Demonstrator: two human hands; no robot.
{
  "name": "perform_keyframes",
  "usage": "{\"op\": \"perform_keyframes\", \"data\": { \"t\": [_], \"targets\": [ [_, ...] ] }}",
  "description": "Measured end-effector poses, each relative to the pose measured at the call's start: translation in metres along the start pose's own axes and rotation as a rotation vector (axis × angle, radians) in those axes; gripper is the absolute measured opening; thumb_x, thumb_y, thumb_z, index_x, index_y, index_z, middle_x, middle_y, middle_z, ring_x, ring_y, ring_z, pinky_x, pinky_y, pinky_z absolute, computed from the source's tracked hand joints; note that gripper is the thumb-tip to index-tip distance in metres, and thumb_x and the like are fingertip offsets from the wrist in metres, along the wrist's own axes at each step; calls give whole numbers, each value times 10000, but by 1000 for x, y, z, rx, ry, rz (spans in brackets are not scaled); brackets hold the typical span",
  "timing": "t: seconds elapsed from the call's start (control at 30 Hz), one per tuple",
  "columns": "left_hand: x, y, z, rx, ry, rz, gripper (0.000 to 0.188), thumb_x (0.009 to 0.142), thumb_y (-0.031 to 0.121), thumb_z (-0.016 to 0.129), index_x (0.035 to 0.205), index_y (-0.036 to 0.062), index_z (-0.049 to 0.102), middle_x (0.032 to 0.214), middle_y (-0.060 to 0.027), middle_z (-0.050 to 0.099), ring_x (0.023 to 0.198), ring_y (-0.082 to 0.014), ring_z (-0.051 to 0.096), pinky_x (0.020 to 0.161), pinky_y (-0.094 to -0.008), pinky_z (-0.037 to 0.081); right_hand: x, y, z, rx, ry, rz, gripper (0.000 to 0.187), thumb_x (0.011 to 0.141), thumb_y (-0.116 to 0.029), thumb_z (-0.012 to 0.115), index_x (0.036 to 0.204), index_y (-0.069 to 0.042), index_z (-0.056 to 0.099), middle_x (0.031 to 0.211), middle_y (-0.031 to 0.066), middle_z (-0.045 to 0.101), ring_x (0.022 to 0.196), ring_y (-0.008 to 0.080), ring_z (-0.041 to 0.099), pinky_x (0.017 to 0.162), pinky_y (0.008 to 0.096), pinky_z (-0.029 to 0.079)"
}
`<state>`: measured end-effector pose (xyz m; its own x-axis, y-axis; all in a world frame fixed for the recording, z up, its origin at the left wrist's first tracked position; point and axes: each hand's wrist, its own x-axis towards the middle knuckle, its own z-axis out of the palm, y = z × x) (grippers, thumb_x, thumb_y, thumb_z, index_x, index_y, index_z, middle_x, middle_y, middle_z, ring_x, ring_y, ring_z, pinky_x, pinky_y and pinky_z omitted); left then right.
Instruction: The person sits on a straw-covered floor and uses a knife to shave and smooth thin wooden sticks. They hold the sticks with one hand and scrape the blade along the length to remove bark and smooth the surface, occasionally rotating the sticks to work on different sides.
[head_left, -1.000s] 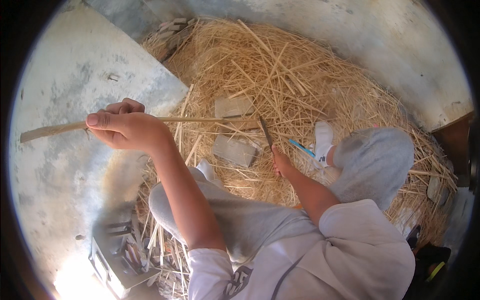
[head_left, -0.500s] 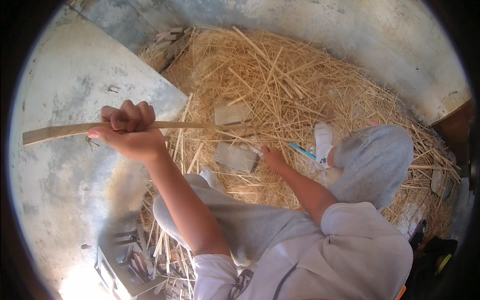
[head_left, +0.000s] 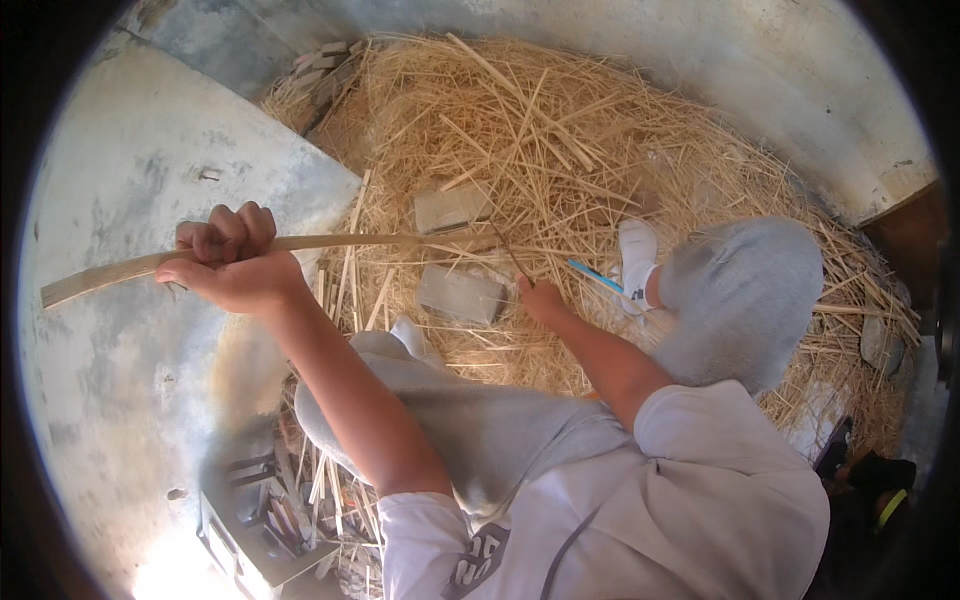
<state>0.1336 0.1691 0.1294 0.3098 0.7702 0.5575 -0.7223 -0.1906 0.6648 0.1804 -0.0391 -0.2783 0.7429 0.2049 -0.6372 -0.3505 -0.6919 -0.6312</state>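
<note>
While gripping strip (head_left: 340, 241) in left hand (head_left: 232, 262), out left, presumably for steadiness, clasps knife (head_left: 512, 255) in right hand (head_left: 541, 299) at strip's right end, near blocks (head_left: 462, 294), likely pointed far for clearance; can't confirm contact.

1 long tan strip (head_left: 340, 240) crosswise, 1 thin blade (head_left: 508, 251) aslant near its right end

Pale shirt (head_left: 670, 510), grey trousers (head_left: 745, 300), white socks (head_left: 636, 248)
</note>
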Motion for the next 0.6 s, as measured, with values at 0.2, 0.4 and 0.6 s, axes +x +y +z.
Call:
{"op": "perform_keyframes", "data": {
  "t": [0.2, 0.4, 0.6],
  "targets": [
    [0, 6, 7, 34, 180, 3, 627, 983, 728, 286, 701, 170, 243, 539, 35, 185, 481, -113, 143, 430, -243, 157, 1, 0, 17, 421, 60, 25, 657, 984, -626, 455, 951, 1, 650, 708, 180, 632, 690, 337, 649, 663, 443, 483],
    [1, 7, -13, 82, 178, 59, 632, 974, 738, 307, 702, 173, 224, 545, 33, 176, 486, -110, 130, 443, -246, 132, -56, -44, -2, -13, 47, -518, 610, 982, -616, 465, 966, -38, 661, 685, 170, 629, 679, 332, 644, 674, 455, 496],
    [-3, 7, -16, -4, 164, 12, 630, 967, 744, 326, 709, 177, 231, 552, 42, 162, 494, -105, 128, 448, -247, 129, -2, 50, -19, -53, 49, -225, 760, 975, -690, 387, 813, 14, 623, 625, 169, 563, 595, 317, 583, 639, 453, 485]
  ]
}}
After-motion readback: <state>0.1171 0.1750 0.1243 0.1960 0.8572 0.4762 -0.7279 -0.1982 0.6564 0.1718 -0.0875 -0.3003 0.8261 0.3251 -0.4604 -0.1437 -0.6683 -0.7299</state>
